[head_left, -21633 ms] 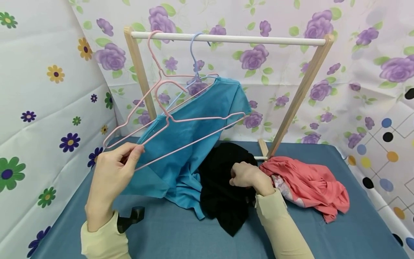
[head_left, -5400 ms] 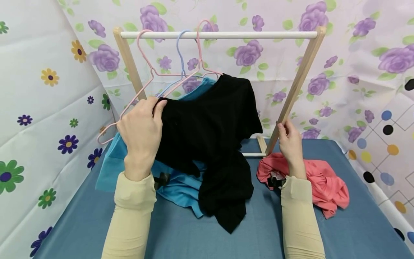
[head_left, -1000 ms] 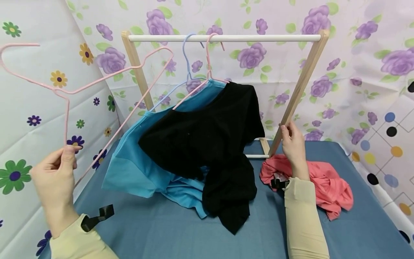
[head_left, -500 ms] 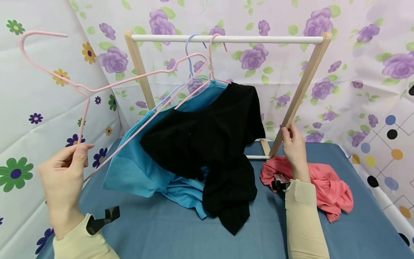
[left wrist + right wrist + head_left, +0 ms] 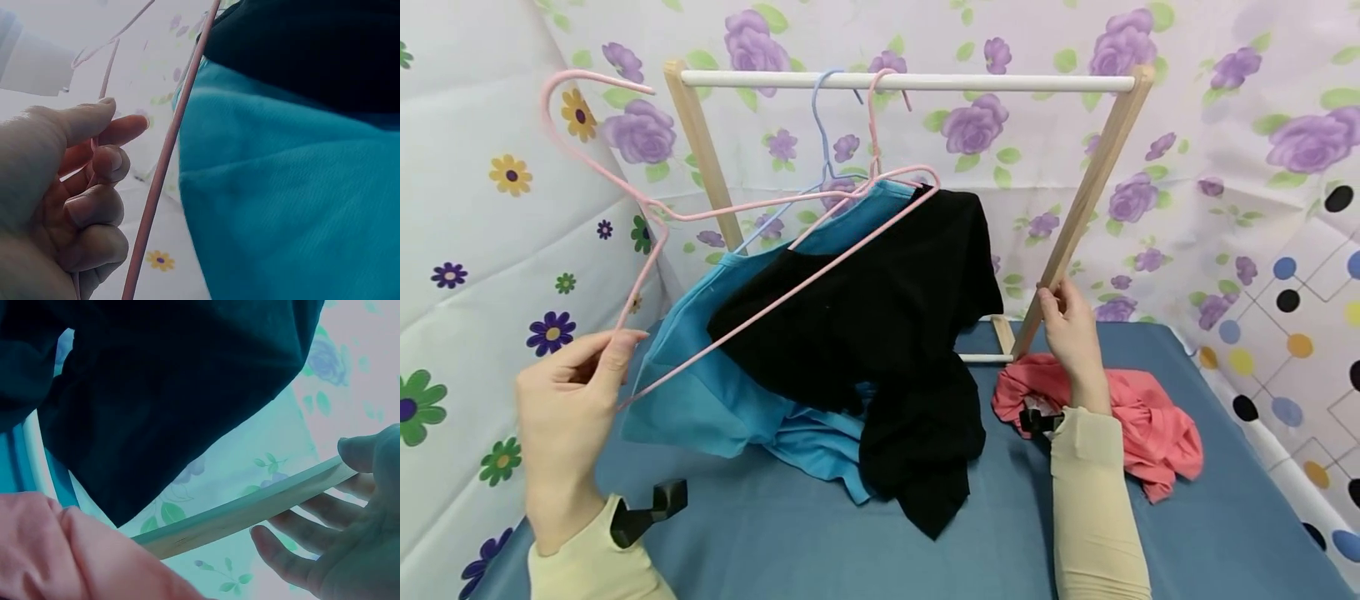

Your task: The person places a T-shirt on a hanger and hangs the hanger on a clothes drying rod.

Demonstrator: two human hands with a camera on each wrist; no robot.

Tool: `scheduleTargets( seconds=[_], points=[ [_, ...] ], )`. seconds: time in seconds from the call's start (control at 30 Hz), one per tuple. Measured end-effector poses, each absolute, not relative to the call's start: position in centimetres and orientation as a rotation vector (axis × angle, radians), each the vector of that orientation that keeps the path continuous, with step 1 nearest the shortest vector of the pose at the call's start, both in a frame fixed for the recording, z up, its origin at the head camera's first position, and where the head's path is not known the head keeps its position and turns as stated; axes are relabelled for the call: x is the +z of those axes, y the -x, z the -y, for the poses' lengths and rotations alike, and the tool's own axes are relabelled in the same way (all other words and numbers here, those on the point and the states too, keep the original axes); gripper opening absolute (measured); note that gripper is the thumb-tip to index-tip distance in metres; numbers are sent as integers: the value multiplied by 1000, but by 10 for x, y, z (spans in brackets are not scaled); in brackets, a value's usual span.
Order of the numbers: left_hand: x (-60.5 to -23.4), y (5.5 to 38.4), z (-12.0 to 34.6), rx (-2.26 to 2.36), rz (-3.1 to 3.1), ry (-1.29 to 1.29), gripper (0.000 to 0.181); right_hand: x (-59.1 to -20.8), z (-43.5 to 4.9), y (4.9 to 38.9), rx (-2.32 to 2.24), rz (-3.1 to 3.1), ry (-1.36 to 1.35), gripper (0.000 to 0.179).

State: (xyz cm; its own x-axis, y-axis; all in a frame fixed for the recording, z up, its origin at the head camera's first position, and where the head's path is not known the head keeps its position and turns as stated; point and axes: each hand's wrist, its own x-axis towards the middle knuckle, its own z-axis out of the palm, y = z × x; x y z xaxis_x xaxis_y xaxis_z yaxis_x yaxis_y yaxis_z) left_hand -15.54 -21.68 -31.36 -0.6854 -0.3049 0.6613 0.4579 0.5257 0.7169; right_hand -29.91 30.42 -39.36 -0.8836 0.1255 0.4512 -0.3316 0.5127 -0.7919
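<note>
My left hand (image 5: 568,408) pinches one arm of a bare pink hanger (image 5: 760,204) between thumb and fingers. Off the rail, this hanger tilts with its hook at upper left and its far end overlapping the black shirt (image 5: 917,275). In the left wrist view its lower bar (image 5: 164,150) runs past the curled fingers. My right hand (image 5: 1073,342) holds the right wooden post (image 5: 1086,196) of the clothes rack, thumb in front and fingers behind in the right wrist view. The black shirt hangs from another pink hanger (image 5: 874,125), in front of a blue shirt (image 5: 700,375) on a blue hanger (image 5: 820,125).
The rack's white rail (image 5: 985,82) spans the back. A crumpled coral garment (image 5: 1150,425) lies on the blue-covered table (image 5: 820,550), beside the right forearm. Hems of both hung shirts trail on the table. Flower-printed sheets (image 5: 1195,275) enclose the back and sides.
Over the last second my left hand has carried the bare hanger rightward, across the shirts. It hung on the rail earlier. The black shirt went from table to rack; my right hand stays on the post.
</note>
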Motion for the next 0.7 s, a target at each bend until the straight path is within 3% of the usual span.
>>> scheduleTargets(
  seconds=[0.7],
  points=[
    [-319, 166, 190, -1116, 2128, 243, 9, -376, -331, 276, 1046, 2668, -280, 54]
  ],
)
